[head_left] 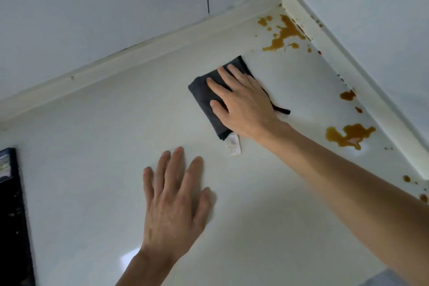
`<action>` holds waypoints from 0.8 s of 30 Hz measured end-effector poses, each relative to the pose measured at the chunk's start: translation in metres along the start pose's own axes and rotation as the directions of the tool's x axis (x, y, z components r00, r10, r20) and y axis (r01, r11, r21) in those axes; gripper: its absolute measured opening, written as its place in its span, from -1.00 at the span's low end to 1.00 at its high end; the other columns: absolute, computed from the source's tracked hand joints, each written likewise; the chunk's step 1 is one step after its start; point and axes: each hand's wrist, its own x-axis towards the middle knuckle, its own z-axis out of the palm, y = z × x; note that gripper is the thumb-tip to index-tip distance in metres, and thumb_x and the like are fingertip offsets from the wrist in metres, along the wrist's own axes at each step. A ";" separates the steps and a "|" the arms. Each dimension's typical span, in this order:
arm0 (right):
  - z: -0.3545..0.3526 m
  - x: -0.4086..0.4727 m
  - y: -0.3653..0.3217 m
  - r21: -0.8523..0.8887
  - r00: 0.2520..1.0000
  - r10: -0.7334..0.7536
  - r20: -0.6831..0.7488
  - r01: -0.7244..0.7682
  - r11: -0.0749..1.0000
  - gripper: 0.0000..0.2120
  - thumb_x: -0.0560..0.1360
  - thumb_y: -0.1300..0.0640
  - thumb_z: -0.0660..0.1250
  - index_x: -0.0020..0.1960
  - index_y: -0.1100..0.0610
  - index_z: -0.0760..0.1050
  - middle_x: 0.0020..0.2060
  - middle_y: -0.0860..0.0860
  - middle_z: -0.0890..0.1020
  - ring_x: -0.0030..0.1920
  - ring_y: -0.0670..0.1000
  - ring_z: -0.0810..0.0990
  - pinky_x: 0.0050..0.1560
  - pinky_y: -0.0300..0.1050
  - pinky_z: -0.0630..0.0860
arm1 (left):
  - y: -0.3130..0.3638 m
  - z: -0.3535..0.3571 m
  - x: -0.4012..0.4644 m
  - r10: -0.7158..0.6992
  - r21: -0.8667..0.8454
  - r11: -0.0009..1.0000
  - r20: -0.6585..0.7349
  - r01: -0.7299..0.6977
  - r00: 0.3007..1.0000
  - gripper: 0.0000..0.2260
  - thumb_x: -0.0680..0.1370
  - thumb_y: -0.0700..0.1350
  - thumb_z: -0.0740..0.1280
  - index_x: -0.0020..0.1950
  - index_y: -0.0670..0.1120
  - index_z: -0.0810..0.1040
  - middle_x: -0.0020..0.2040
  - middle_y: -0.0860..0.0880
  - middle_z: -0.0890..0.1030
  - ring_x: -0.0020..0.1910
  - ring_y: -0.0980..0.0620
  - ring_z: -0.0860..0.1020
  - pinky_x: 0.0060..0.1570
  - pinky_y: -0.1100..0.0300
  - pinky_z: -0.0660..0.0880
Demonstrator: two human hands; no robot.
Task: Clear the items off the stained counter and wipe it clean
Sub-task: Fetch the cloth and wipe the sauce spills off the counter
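A folded dark grey cloth (pixel 204 97) with a white label lies flat on the white counter (pixel 92 169). My right hand (pixel 241 104) presses down on the cloth with fingers spread. My left hand (pixel 174 199) rests palm down on the bare counter nearer to me, fingers apart, holding nothing. Brown liquid stains sit in the far corner (pixel 285 32) and along the right edge (pixel 348 136), apart from the cloth.
A raised white backsplash strip (pixel 139 51) runs along the tiled walls at the back and right. A black glass cooktop edge (pixel 11 204) lies at the far left. Smaller brown spots (pixel 347 95) dot the right side by the strip.
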 end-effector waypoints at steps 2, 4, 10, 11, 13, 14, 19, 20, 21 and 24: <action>-0.001 0.015 0.021 -0.030 0.994 -0.104 0.032 0.105 0.994 -0.47 0.72 -0.13 0.03 0.65 0.00 0.20 0.66 0.07 0.16 0.66 0.11 0.07 0.62 0.11 0.08 | 0.012 -0.004 0.018 0.016 -0.010 1.000 0.010 -0.016 1.000 -0.48 0.67 0.18 0.13 0.62 0.07 0.29 0.67 -0.08 0.15 0.65 -0.21 0.12 0.51 -0.31 0.10; -0.003 0.029 0.045 -0.048 0.991 -0.124 0.041 0.126 0.991 -0.48 0.74 -0.12 -0.04 0.67 -0.03 0.14 0.67 0.03 0.11 0.67 0.08 0.04 0.63 0.10 0.03 | 0.028 -0.007 0.044 0.059 -0.029 0.998 0.012 -0.058 0.998 -0.47 0.69 0.19 0.09 0.67 0.11 0.20 0.70 -0.05 0.09 0.68 -0.17 0.05 0.54 -0.34 0.07; -0.009 0.037 0.099 -0.005 0.965 0.261 -0.003 -0.261 0.965 -0.39 0.70 -0.17 -0.08 0.69 0.04 0.02 0.68 0.09 0.04 0.68 0.12 -0.03 0.65 0.17 -0.06 | 0.052 0.003 0.098 0.080 0.041 0.996 0.069 -0.083 0.994 -0.47 0.71 0.19 0.03 0.66 0.06 0.21 0.69 -0.09 0.12 0.68 -0.20 0.07 0.56 -0.37 0.06; -0.004 0.028 0.090 -0.018 0.953 0.297 -0.052 -0.298 0.954 -0.37 0.69 -0.17 -0.08 0.69 0.07 0.05 0.67 0.11 0.08 0.67 0.15 0.01 0.65 0.19 -0.03 | 0.053 0.005 0.098 0.070 0.045 0.996 0.059 -0.073 0.996 -0.47 0.70 0.18 0.04 0.66 0.05 0.22 0.69 -0.10 0.14 0.68 -0.20 0.08 0.56 -0.37 0.06; 0.005 0.014 0.066 -0.027 0.958 0.262 -0.119 -0.267 0.963 -0.38 0.68 -0.16 -0.06 0.66 0.09 0.15 0.65 0.11 0.18 0.65 0.19 0.11 0.63 0.22 0.04 | 0.054 0.008 0.098 0.069 0.045 0.996 0.039 -0.071 0.997 -0.46 0.69 0.19 0.04 0.66 0.05 0.22 0.69 -0.09 0.15 0.68 -0.19 0.09 0.56 -0.38 0.06; 0.007 0.013 0.058 -0.019 0.972 0.202 -0.117 -0.206 0.978 -0.39 0.68 -0.16 -0.04 0.65 0.08 0.20 0.64 0.09 0.23 0.64 0.18 0.14 0.62 0.22 0.07 | 0.054 0.008 0.098 0.072 0.048 0.996 0.039 -0.074 0.997 -0.45 0.69 0.19 0.03 0.67 0.06 0.21 0.69 -0.08 0.15 0.69 -0.18 0.08 0.56 -0.38 0.06; -0.007 0.064 0.083 -0.049 0.999 0.032 -0.037 -0.034 0.998 -0.40 0.69 -0.20 0.01 0.67 0.01 0.16 0.65 -0.03 0.18 0.66 0.07 0.09 0.64 0.13 0.04 | 0.051 0.009 0.098 0.067 0.031 0.997 0.036 -0.068 0.997 -0.46 0.68 0.22 0.07 0.64 0.07 0.28 0.69 -0.06 0.16 0.69 -0.14 0.08 0.56 -0.36 0.06; -0.010 0.073 0.096 -0.056 0.998 0.060 -0.031 -0.062 0.997 -0.40 0.69 -0.20 -0.01 0.67 0.01 0.13 0.66 -0.03 0.15 0.66 0.06 0.07 0.64 0.12 0.02 | 0.051 0.009 0.098 0.068 0.027 0.997 0.031 -0.069 0.997 -0.46 0.68 0.23 0.08 0.64 0.07 0.29 0.69 -0.05 0.17 0.69 -0.14 0.09 0.57 -0.34 0.06; -0.012 0.080 0.110 -0.059 0.995 0.098 -0.035 -0.100 0.993 -0.40 0.70 -0.19 -0.02 0.68 0.02 0.11 0.67 -0.03 0.14 0.67 0.06 0.05 0.64 0.13 0.00 | 0.050 0.009 0.098 0.072 0.024 0.997 0.028 -0.073 0.997 -0.46 0.68 0.23 0.08 0.63 0.08 0.30 0.69 -0.04 0.17 0.69 -0.13 0.10 0.57 -0.33 0.06; -0.021 0.088 0.143 -0.014 0.980 0.194 -0.054 -0.195 0.981 -0.41 0.70 -0.16 0.02 0.67 0.03 0.14 0.66 0.02 0.14 0.66 0.08 0.07 0.64 0.12 0.00 | 0.049 0.010 0.099 0.074 0.019 0.997 0.017 -0.074 0.997 -0.46 0.68 0.25 0.09 0.63 0.09 0.30 0.69 -0.02 0.17 0.69 -0.12 0.10 0.58 -0.31 0.04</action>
